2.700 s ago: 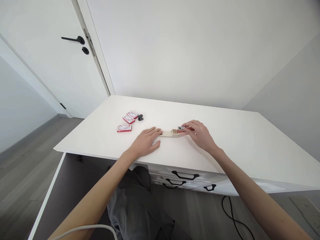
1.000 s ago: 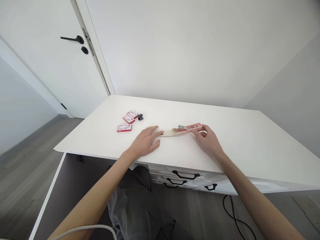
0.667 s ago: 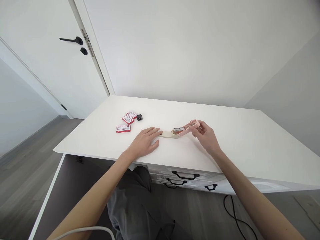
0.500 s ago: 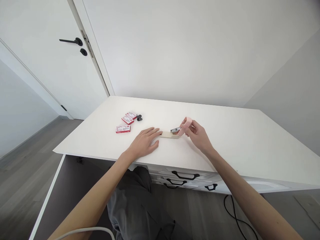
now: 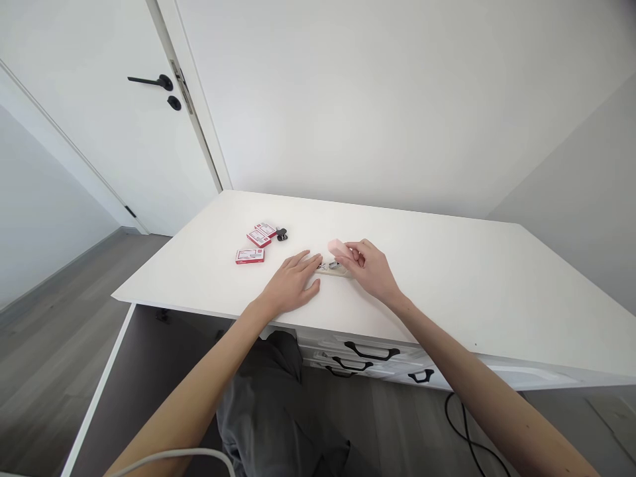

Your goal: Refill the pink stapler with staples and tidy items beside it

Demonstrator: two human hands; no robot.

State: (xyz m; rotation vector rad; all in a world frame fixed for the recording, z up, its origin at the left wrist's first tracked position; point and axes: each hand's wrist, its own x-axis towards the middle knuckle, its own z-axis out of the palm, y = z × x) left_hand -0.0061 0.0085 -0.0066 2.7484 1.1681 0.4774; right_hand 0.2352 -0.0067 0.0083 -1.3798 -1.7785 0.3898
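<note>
Two bare hands were on the white rectangular table (image 5: 447, 278), and both were at the same small thing. The left hand (image 5: 292, 283) lay flat, palm down, fingers loosely spread and clasping nothing. Its fingertips (image 5: 309, 260) touched the left end of the pink and beige plastic stapler (image 5: 332, 265). The stapler sat in the middle of the table, a little back from the front edge, right between the two hands. Its beige base (image 5: 326, 267) lay flat on the surface. Its pink top arm (image 5: 338, 248) was lifted clear of the base and tilted, and the right hand (image 5: 371, 269) had it: thumb and fingers pinched together on that arm, the rest of the hand curled just above the tabletop. A glint of metal showed between base and arm, too small to make out.

Off to the left, apart from the hands, three small red and white cardboard boxes (image 5: 250, 256) lay on the table: one nearer the front, two further back, those two touching or nearly so. A little black binder clip (image 5: 281, 234) sat just beside the rearmost box. Under the table front, white drawers (image 5: 318, 343) with curved black handles (image 5: 370, 351) showed. Behind, at the left, stood a white door (image 5: 99, 139) with a black lever handle (image 5: 149, 81), and a black cable (image 5: 460, 414) trailed across the grey wooden floor (image 5: 44, 318).
</note>
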